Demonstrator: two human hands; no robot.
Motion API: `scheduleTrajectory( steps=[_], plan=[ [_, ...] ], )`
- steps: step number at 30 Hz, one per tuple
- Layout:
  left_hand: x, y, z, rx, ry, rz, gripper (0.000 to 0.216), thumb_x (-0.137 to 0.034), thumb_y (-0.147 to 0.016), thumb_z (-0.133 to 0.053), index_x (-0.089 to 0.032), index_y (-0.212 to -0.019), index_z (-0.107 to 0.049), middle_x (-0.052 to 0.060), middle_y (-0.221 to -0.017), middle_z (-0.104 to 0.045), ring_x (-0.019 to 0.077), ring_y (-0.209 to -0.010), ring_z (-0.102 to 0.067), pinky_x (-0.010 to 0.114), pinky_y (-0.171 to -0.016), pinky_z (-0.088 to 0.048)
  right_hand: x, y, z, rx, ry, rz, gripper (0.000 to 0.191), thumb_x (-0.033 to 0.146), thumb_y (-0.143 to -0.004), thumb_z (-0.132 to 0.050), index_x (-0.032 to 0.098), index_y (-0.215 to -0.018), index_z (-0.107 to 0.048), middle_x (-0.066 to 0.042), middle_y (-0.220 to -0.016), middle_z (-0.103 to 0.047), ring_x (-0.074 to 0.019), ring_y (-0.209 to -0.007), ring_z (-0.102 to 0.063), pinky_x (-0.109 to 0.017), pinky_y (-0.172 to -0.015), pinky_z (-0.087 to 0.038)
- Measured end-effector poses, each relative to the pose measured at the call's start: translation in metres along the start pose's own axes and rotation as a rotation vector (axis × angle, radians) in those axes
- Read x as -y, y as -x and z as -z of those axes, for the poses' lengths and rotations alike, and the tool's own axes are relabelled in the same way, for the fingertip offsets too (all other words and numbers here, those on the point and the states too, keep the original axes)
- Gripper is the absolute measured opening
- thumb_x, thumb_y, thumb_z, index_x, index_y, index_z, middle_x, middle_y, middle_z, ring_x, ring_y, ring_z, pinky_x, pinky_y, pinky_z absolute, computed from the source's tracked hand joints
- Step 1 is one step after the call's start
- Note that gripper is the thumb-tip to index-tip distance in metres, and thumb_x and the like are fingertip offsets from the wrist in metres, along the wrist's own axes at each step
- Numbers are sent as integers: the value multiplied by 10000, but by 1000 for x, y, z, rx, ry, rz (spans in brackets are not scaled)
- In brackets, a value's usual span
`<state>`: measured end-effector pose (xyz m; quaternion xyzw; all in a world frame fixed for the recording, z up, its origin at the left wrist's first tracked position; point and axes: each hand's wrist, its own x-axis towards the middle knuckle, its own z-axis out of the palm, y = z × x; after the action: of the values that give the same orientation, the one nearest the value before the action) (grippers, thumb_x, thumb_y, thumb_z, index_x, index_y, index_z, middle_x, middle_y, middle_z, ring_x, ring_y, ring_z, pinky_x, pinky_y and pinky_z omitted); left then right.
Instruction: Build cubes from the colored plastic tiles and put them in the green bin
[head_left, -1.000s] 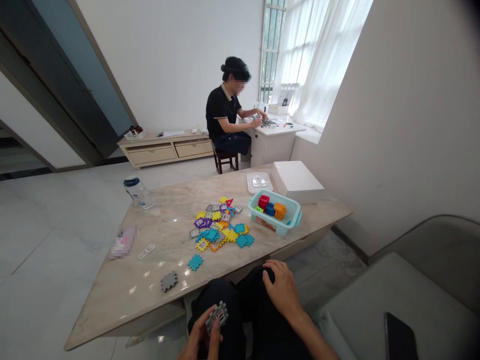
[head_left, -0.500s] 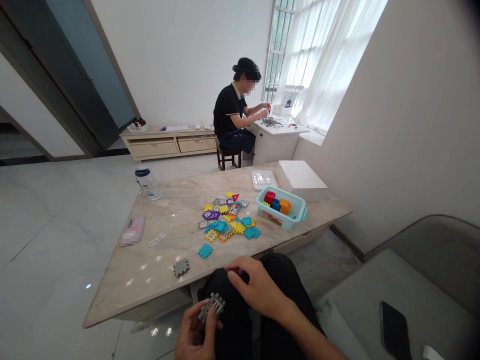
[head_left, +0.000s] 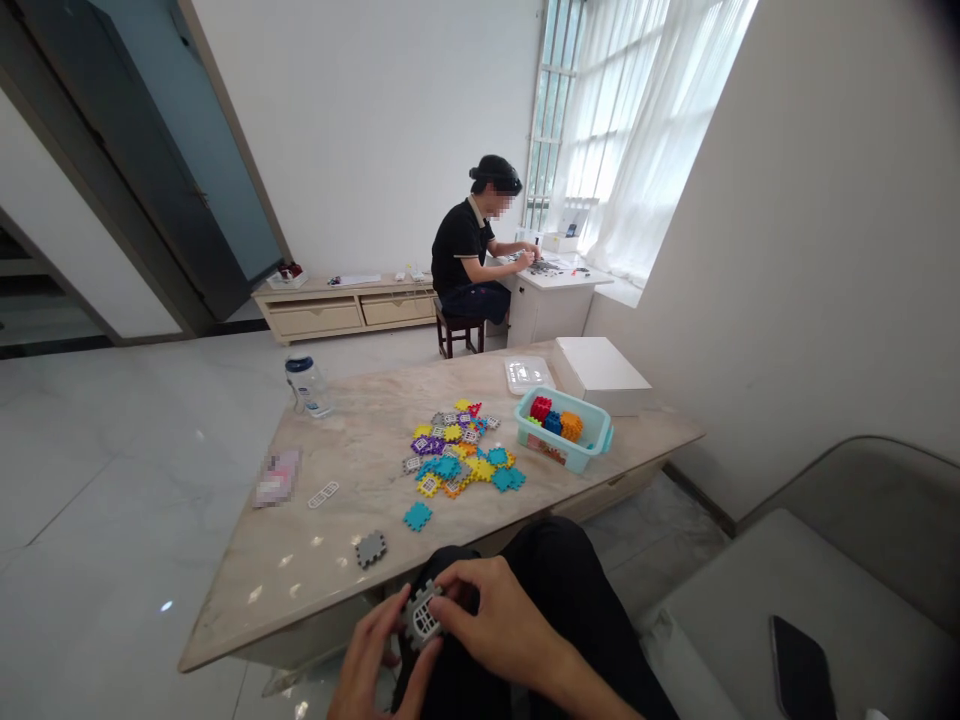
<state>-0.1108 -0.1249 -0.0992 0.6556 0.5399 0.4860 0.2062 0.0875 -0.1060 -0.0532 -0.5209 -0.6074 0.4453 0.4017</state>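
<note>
Above my lap, a grey interlocking tile point(head_left: 422, 617) with a white window insert is held between my two hands. My left hand point(head_left: 381, 645) grips its left and lower edges with fingers and thumb. From the right, my right hand point(head_left: 495, 615) pinches the tile's upper right side, thumb on the window face. Close by on the table lies a plain grey tile point(head_left: 370, 549), and past it a turquoise tile point(head_left: 418, 516). A mixed pile of coloured tiles point(head_left: 454, 467), some with window inserts, spreads over the table's middle.
On the marble-look table point(head_left: 247, 590) stand a light-blue tub point(head_left: 574, 456) with stacked tiles, a white box point(head_left: 604, 365), a clear plastic tray point(head_left: 529, 374) and a water bottle point(head_left: 306, 385). A white window strip point(head_left: 323, 495) lies left. A person point(head_left: 465, 245) sits at a far desk.
My right hand has come down and left onto the grey tile, which it now grips together with my left hand. The tile's window face has turned more towards me. The view has tilted up slightly.
</note>
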Motion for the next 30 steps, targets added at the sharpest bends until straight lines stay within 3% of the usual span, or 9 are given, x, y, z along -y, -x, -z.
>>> scheduleTrajectory(
  steps=[3, 7, 10, 13, 17, 20, 24, 27, 30],
  plan=[
    [5, -5, 11, 53, -152, -343, 455, -491, -926, -847, -315, -1343, -807, 83, -1235, -844, 276, -1049, -841, 344, -887, -713, -1, 8, 2, 11, -47, -1, 164, 270, -949, -764, 226, -1043, -890, -17, -861, -845, -185, -773, -763, -265, -724, -546],
    [-10, -9, 13, 125, -236, -486, 446, -450, -949, -830, -321, -1375, -794, 82, -1226, -851, 269, -1032, -846, 341, -935, -704, -1, 17, 6, -8, -79, -16, 159, 277, -953, -760, 221, -1027, -890, -22, -861, -850, -198, -785, -779, -270, -709, -545],
    [-22, -20, 17, 208, -242, -417, 403, -463, -968, -796, -308, -1340, -810, 94, -1235, -852, 283, -1071, -842, 370, -959, -698, 0, 20, 17, 26, -108, 12, 199, 340, -984, -755, 227, -1089, -880, -25, -919, -859, -208, -846, -789, -289, -766, -566],
    [-16, -48, 28, 298, -265, -258, 446, -528, -970, -771, -275, -1336, -804, 110, -1282, -839, 316, -1169, -813, 463, -1082, -648, -13, 19, 42, -10, -59, 60, 294, 416, -1040, -694, 248, -1237, -835, -36, -1038, -859, -223, -942, -784, -327, -839, -590],
    [28, -92, 42, 321, -357, -61, 571, -655, -952, -721, -204, -1296, -785, 151, -1276, -828, 354, -1170, -790, 540, -1100, -608, -70, 12, 82, -301, 319, 136, 299, 394, -1086, -579, 208, -1162, -800, -122, -1184, -816, -290, -1114, -723, -451, -1055, -548],
    [65, -116, 40, 365, -437, 18, 624, -705, -904, -734, -169, -1221, -789, 175, -1184, -836, 372, -1095, -793, 561, -1061, -609, -126, 14, 100, -355, 564, 137, 276, 328, -1086, -539, 203, -1114, -783, -138, -1156, -805, -323, -1149, -681, -495, -1086, -503],
    [102, -133, 20, 464, -546, 74, 470, -537, -877, -795, -169, -1170, -791, 181, -1232, -823, 392, -1160, -770, 556, -1103, -579, -169, 24, 104, -377, 739, 137, 226, 279, -1077, -555, 222, -1093, -773, -120, -1175, -813, -319, -1130, -677, -485, -1034, -466],
    [119, -139, 5, 546, -624, 109, 360, -346, -835, -820, -191, -1159, -796, 166, -1265, -814, 390, -1216, -752, 517, -1131, -562, -177, 26, 105, -380, 770, 163, 174, 257, -1069, -596, 232, -1092, -767, -95, -1147, -820, -307, -1101, -679, -465, -1002, -449],
    [129, -142, -3, 604, -683, 138, 359, -265, -831, -801, -192, -1183, -792, 172, -1277, -803, 394, -1240, -740, 508, -1134, -553, -179, 23, 108, -379, 774, 156, 139, 251, -1064, -621, 242, -1089, -758, -74, -1134, -822, -300, -1081, -681, -455, -982, -443]
  ],
)
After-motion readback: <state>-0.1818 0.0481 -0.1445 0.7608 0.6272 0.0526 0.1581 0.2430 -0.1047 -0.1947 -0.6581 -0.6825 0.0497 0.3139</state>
